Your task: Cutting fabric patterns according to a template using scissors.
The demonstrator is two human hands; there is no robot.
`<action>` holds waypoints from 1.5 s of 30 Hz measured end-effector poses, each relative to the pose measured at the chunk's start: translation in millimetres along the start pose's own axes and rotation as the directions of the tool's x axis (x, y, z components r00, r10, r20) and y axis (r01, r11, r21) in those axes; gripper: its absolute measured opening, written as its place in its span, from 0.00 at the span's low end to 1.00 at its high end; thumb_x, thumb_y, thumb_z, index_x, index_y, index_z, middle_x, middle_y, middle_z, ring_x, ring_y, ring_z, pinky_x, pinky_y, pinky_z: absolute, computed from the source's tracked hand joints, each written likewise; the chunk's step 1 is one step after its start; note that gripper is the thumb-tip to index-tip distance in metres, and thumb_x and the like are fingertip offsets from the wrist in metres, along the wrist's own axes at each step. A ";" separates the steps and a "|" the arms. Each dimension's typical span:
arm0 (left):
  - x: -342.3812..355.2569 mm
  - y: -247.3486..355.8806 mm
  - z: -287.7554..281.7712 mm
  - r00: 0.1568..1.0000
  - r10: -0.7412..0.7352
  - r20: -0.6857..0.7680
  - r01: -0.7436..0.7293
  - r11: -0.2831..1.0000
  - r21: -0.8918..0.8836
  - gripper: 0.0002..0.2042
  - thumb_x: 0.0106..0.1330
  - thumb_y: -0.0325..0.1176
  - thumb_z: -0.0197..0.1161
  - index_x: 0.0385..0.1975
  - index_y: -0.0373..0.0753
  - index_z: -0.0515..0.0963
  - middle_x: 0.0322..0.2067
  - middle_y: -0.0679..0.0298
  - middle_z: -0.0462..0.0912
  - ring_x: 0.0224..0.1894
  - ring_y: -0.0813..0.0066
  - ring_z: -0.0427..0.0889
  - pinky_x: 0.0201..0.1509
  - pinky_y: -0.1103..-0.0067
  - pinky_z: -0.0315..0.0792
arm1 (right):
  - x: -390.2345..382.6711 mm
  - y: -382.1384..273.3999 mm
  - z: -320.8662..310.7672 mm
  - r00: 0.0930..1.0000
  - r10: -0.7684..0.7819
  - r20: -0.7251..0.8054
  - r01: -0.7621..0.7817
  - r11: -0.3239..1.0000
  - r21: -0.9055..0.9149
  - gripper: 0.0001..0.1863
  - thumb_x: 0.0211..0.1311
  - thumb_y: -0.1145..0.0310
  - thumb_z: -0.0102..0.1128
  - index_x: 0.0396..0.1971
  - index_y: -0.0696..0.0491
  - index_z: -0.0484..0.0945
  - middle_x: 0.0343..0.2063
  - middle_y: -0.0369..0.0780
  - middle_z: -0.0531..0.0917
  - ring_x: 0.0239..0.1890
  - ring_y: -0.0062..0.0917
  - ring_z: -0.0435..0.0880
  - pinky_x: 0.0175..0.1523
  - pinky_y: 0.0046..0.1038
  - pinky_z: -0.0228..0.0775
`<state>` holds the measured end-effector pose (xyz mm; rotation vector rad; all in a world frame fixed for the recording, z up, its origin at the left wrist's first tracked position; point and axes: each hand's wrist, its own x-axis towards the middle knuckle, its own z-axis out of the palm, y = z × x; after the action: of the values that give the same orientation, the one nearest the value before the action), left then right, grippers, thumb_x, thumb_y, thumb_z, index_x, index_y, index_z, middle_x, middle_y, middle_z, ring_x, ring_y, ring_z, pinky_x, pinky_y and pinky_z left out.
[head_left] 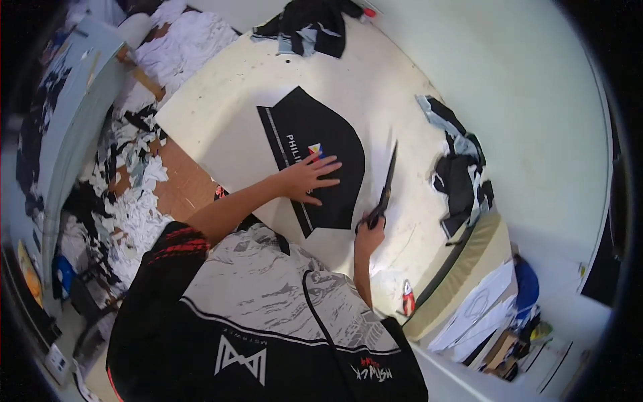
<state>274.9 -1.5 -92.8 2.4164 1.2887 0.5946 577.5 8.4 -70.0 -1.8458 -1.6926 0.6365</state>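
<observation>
A black cut fabric piece with a curved right edge, white lettering and a small flag print lies flat on the pale table. My left hand rests on it with fingers spread, covering part of the lettering. To the right of the fabric, my right hand grips the handles of large black scissors. Their blades point away from me and look closed, apart from the cloth.
Dark and grey fabric pieces lie at the table's far edge and right side. Red-handled snips sit near the front right. White scraps cover the floor at left. A padded tan panel stands at right, beside white sheets.
</observation>
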 end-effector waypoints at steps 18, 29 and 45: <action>38.4 -3.6 9.0 0.879 -0.273 -0.391 0.247 0.962 -0.114 0.28 0.65 0.41 0.73 0.66 0.46 0.77 0.71 0.52 0.69 0.73 0.46 0.66 0.76 0.55 0.61 | -231.6 23.7 -96.3 0.873 0.379 0.307 -0.474 0.808 0.350 0.19 0.64 0.60 0.78 0.27 0.60 0.83 0.18 0.26 0.72 0.23 0.12 0.65 0.27 0.22 0.55; -50.8 50.3 34.0 0.997 -0.044 0.070 0.043 0.999 0.016 0.28 0.65 0.51 0.71 0.65 0.55 0.79 0.75 0.55 0.63 0.77 0.50 0.60 0.79 0.46 0.49 | -191.4 51.3 -92.7 0.434 0.387 0.814 -0.766 0.633 0.108 0.24 0.69 0.47 0.71 0.24 0.54 0.84 0.16 0.28 0.74 0.18 0.12 0.68 0.24 0.21 0.53; -53.1 56.5 33.0 0.965 0.163 0.204 -0.145 0.984 -0.101 0.30 0.68 0.43 0.70 0.71 0.50 0.72 0.74 0.66 0.69 0.77 0.60 0.63 0.77 0.58 0.58 | -204.3 65.1 -81.3 0.456 0.374 0.808 -0.754 0.645 0.127 0.23 0.68 0.48 0.72 0.26 0.54 0.84 0.16 0.28 0.77 0.18 0.11 0.72 0.24 0.20 0.58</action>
<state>304.6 -79.4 -104.9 2.4470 0.9760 0.4088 660.5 -205.0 -58.5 -1.8707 -0.9926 2.1453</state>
